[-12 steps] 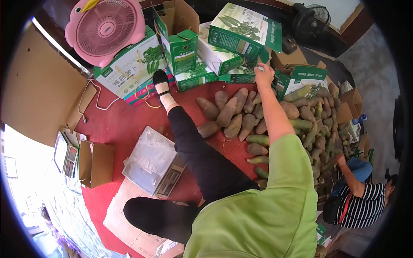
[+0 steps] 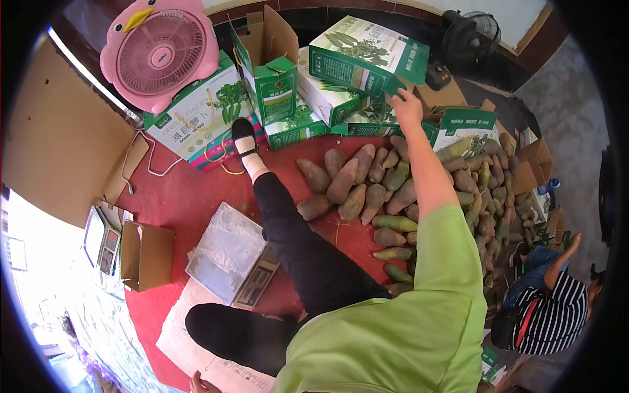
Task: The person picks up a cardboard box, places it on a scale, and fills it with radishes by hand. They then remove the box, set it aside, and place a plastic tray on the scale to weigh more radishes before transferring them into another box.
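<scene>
Pink fan (image 2: 159, 59), yellow beak (image 2: 137, 20); black fan (image 2: 470, 38); white cable (image 2: 151, 171) on red floor (image 2: 164, 203).

Boxes (image 2: 357, 56) behind vegetables (image 2: 343, 180); scale (image 2: 229, 255) left

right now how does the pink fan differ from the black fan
The pink fan has a bird's face with a yellow beak; the black fan shows no such decoration. The pink fan looks larger in this view; the black fan looks smaller. The pink fan is at upper left, the black fan at upper right. Both have a round grille.
</scene>
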`<state>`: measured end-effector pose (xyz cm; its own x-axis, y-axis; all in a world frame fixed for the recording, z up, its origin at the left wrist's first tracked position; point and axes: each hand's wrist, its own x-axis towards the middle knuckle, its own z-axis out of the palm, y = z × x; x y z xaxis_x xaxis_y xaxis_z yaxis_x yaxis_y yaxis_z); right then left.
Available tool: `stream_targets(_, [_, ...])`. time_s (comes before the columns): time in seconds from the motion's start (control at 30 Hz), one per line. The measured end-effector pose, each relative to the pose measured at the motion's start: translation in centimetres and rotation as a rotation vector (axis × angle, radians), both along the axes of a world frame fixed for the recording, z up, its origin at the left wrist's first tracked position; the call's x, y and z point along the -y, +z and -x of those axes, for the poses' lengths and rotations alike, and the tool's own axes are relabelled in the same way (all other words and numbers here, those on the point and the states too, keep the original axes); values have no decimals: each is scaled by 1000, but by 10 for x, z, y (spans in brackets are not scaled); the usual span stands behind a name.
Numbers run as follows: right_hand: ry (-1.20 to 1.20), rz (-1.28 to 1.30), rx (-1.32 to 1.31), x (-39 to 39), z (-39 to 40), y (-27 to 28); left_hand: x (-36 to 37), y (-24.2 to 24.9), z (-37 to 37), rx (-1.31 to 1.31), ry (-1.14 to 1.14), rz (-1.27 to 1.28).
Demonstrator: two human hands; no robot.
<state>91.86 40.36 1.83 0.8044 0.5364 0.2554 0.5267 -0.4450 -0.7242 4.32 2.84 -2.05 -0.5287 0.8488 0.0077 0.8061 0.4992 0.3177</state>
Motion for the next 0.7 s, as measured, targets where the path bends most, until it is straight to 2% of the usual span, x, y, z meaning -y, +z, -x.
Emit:
stream_targets(0.03, [1, 5, 0, 8, 6, 16, -11, 5, -8, -60, -86, 9])
stream_targets(0.07, [5, -57, 137, 14, 11, 33, -29, 26, -38, -57, -85, 11])
stream_targets(0.13, [53, -185, 372, 27, 14, 62, -68, 84, -111, -161, -390, -56])
stream_targets(0.17, [97, -253, 470, 34, 12, 78, -77, 82, -117, -158, -385, -57])
stream_targets(0.23, [97, -266, 436, 49, 26, 130, -91, 71, -126, 63, -289, -163])
stream_targets(0.27, [94, -275, 432, 53, 27, 151, -100, 71, -133, 65, -283, -162])
stream_targets(0.3, [94, -284, 430, 57, 28, 173, -113, 73, -147, 102, -355, -179])
stream_targets(0.37, [163, -273, 189, 65, 45, 224, -139, 80, -177, 148, -500, -243])
stream_targets(0.43, [173, -282, 223, 57, 47, 261, -166, 88, -212, 155, -678, -314])
stream_targets(0.5, [229, -376, 216, 46, 54, 289, -187, 93, -241, 110, -763, -286])
stream_targets(0.6, [206, -449, 168, 30, 83, 319, -212, 100, -285, 292, -818, -306])
stream_targets(0.67, [391, -430, 87, 11, 100, 328, -226, 112, -317, 381, -939, -339])
stream_targets(0.7, [403, -432, 87, 9, 114, 330, -230, 117, -323, 366, -989, -333])
